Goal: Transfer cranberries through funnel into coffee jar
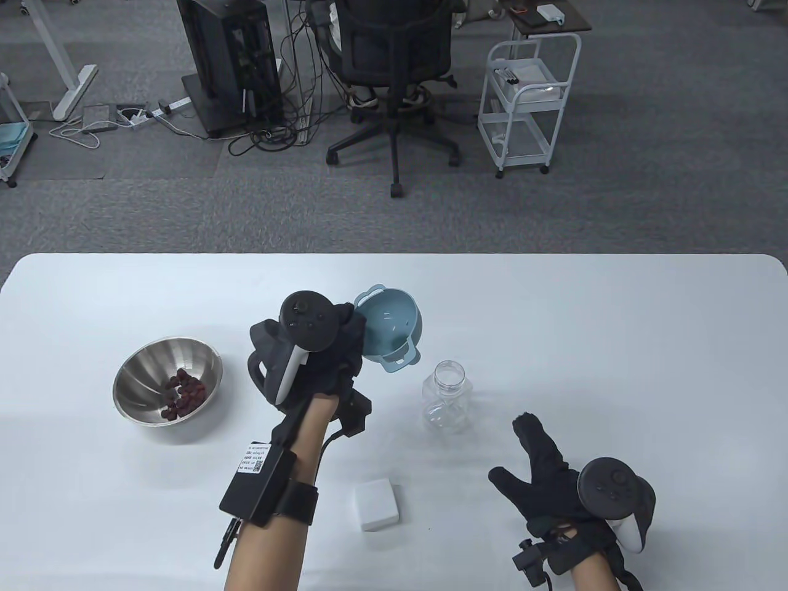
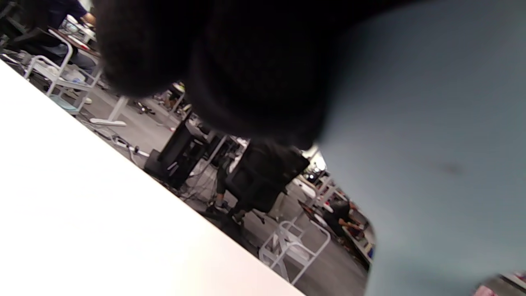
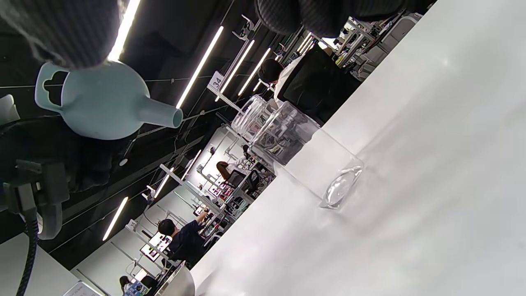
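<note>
Funnel (image 1: 389, 329) held in left grip (image 1: 308, 363)

Blue funnel (image 1: 389, 327) held aloft, tilted; clear jar (image 1: 447, 397) upright, uncapped; cranberries (image 1: 183, 394) in steel bowl (image 1: 138, 377).

White table (image 1: 554, 320) with rounded corners, set on grey carpet (image 1: 646, 203). Beyond the table's far edge stands a black office chair (image 1: 394, 68) on a five-star base. Left of the chair: a black computer tower (image 1: 231, 58) with tangled cables (image 1: 271, 132) and a power strip (image 1: 151, 114). Right of the chair: a white wire cart (image 1: 529, 98). Further left of the tower, a white desk leg (image 1: 61, 68). Ceiling strip lights (image 3: 201, 65) appear in the right wrist view.
</note>
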Demonstrator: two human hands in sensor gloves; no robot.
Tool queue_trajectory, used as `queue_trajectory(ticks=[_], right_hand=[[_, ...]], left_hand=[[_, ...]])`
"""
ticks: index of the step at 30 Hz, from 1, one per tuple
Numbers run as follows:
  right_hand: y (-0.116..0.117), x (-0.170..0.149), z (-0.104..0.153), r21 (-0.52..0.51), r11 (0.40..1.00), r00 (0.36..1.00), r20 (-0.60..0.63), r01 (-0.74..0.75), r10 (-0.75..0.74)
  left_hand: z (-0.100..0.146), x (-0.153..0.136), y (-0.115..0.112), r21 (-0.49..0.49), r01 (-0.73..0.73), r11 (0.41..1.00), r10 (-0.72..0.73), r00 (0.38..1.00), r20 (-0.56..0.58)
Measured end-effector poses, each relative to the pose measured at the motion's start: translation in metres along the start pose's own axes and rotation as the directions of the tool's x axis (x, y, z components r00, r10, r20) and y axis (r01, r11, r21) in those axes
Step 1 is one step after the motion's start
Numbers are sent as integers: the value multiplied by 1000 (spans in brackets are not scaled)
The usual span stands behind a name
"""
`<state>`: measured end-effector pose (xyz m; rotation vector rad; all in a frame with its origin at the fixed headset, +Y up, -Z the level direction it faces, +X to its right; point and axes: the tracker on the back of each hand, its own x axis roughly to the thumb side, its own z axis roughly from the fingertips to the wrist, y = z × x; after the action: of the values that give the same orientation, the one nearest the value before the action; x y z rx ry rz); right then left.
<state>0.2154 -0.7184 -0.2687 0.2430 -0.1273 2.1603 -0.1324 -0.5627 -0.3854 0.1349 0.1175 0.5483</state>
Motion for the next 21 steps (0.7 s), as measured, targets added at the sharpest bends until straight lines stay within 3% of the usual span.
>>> queue_trajectory(ticks=[21], right_hand=[[-4, -2, 2, -16, 1000, 1000, -12, -5, 5]], left_hand=[[-6, 55, -70, -43, 248, 968, -244, 966, 91]])
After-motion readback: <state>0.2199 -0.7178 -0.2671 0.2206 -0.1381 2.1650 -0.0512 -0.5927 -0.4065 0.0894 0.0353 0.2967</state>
